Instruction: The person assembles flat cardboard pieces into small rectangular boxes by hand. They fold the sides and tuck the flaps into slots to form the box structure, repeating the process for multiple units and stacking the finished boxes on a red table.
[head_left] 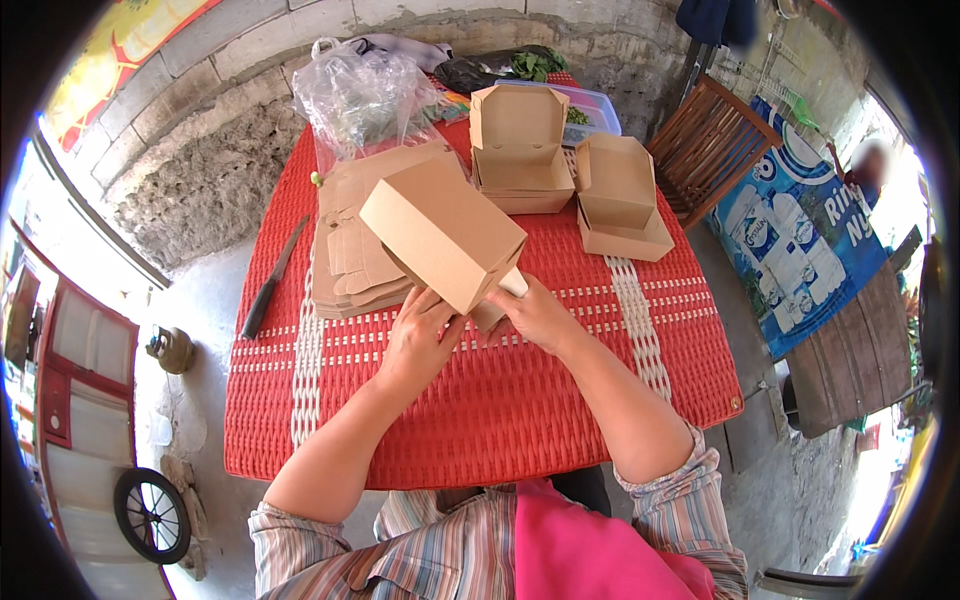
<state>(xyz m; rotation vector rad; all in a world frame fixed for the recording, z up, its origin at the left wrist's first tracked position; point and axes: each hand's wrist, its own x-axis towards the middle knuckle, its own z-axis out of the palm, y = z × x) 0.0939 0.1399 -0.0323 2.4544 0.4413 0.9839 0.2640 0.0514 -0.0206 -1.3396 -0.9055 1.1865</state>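
A brown cardboard box (445, 225) is tilted above the red woven table (480, 430), between my two hands. My left hand (425, 338) has its fingers against the box's near lower side. My right hand (538, 315) grips the right end, where a pale flap shows beside the fingers; the fingertips are partly hidden. Behind the held box lies a stack of flat, unfolded cardboard boxes (345, 262). Two folded boxes with raised lids, one taller stack (522, 185) and another (628, 238) to its right, stand on the far right part of the table.
A knife (274, 282) with a dark handle lies at the table's left. Far back are a clear plastic bag (355, 95), leafy greens (538, 63) and a clear tub (602, 110). A wooden chair (705, 150) and blue banner (780, 235) stand right. A gas cylinder (172, 348) is left.
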